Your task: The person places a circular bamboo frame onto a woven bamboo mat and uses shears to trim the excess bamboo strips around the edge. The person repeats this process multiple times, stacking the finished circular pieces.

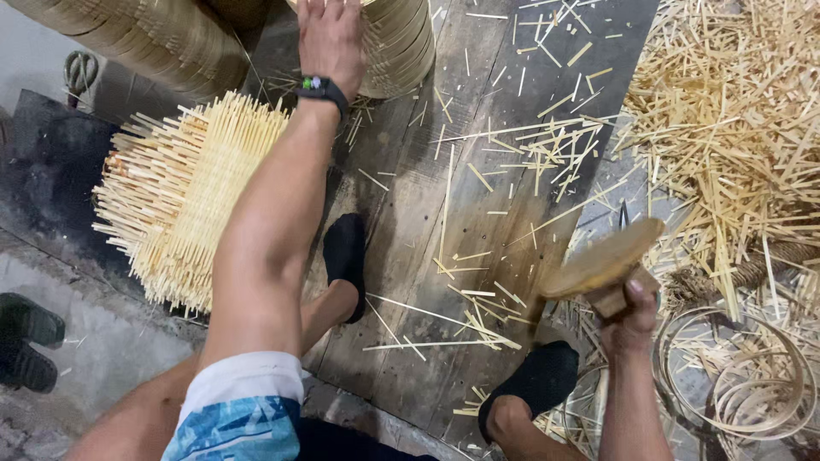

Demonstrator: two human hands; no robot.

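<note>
wooden block gripped, left hand outstretched

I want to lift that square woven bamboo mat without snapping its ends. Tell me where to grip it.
Grip the woven mat by its dense woven middle, coming from the right edge nearest the left hand's forearm. Loose strip ends bristle out along every side and would likely bend or break, so probably slide fingers under the weave itself.

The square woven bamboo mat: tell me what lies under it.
The square woven bamboo mat rests on a dark slab and partly on the wooden plank floor. Whatever lies directly beneath its middle is covered.
</note>
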